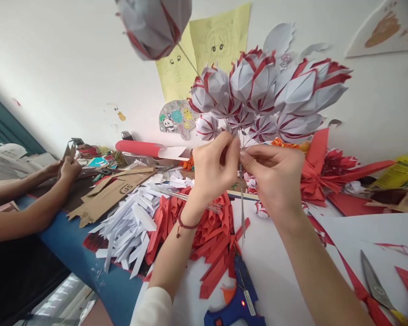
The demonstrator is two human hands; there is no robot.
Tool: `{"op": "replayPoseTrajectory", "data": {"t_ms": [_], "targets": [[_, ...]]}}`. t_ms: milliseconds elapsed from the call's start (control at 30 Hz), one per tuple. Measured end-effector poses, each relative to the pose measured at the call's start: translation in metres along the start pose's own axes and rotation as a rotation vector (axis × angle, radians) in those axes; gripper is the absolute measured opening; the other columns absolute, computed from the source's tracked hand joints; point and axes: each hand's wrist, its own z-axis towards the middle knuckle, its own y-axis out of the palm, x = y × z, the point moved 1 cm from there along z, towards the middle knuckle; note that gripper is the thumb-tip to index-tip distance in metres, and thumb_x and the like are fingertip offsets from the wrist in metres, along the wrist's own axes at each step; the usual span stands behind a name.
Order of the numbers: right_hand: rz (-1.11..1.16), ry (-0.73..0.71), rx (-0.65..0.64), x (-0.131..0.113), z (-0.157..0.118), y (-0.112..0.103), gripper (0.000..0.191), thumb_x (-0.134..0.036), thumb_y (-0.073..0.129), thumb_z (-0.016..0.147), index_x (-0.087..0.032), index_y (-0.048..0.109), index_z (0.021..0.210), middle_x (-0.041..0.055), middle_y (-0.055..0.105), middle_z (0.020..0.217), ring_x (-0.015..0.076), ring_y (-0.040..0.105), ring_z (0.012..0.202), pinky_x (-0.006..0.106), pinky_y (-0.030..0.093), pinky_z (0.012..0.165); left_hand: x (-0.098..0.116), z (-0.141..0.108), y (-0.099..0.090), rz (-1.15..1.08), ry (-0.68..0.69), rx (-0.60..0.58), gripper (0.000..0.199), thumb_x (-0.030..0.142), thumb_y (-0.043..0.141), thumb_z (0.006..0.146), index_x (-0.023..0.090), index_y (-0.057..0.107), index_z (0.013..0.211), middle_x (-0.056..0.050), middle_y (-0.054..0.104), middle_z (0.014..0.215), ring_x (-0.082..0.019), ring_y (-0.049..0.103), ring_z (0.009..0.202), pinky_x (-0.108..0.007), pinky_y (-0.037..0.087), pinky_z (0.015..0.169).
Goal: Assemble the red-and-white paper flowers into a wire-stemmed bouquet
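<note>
In the head view, the wearer's two bare forearms came nearest, reaching in from the bottom edge, a dark red cord bracelet (187, 224) on the left wrist. From where I stood, the left hand (216, 167) had its fingers curled in, thumb and forefinger pinched at the wire stems (242, 203). The right hand (275, 181) met it just beside, thumb and forefinger pressed together on the same stems, whose ends hung down below.

Above the hands the stems fanned out into a bunch of white-and-red paper buds (253, 77), in front of the wall. One larger-looking bud (154, 27) leaned out to the upper left on its own wire.

Under the left forearm lay heaps of folded white paper strips (131, 222) and red paper strips (212, 231), with loose wires (180, 194) across them. A blue glue gun (241, 299), its small light glowing red, lay on the white sheet (275, 271) between the forearms. Scissors (377, 283) rested at the right, near a red ribbon (352, 276). Off to the left, another person's hands (70, 168) held something too unclear to name, beyond torn cardboard (114, 192).
</note>
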Motion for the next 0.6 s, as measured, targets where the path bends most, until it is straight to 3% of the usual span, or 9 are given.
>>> {"op": "replayPoseTrajectory", "data": {"t_ms": [267, 600], "targets": [[0.055, 0.038, 0.075, 0.0029, -0.0008, 0.0002, 0.012, -0.015, 0.069, 0.072, -0.016, 0.066, 0.060, -0.0004, 0.056, 0.058, 0.0112, 0.047, 0.054, 0.026, 0.038, 0.051, 0.0039, -0.0039, 0.0062, -0.037, -0.009, 0.017, 0.037, 0.027, 0.054, 0.096, 0.019, 0.037, 0.064, 0.007, 0.032, 0.053, -0.007, 0.028, 0.048, -0.024, 0.027, 0.049], [0.131, 0.116, 0.075, 0.0028, 0.0012, -0.0010, 0.012, -0.017, 0.071, 0.068, -0.016, 0.066, 0.057, -0.0001, 0.054, 0.057, 0.0112, 0.046, 0.057, 0.026, 0.037, 0.051, 0.0000, -0.0047, 0.0082, -0.151, -0.084, -0.050, 0.041, 0.032, 0.056, 0.094, 0.019, 0.036, 0.061, 0.007, 0.030, 0.052, -0.007, 0.027, 0.048, -0.024, 0.026, 0.048]]}}
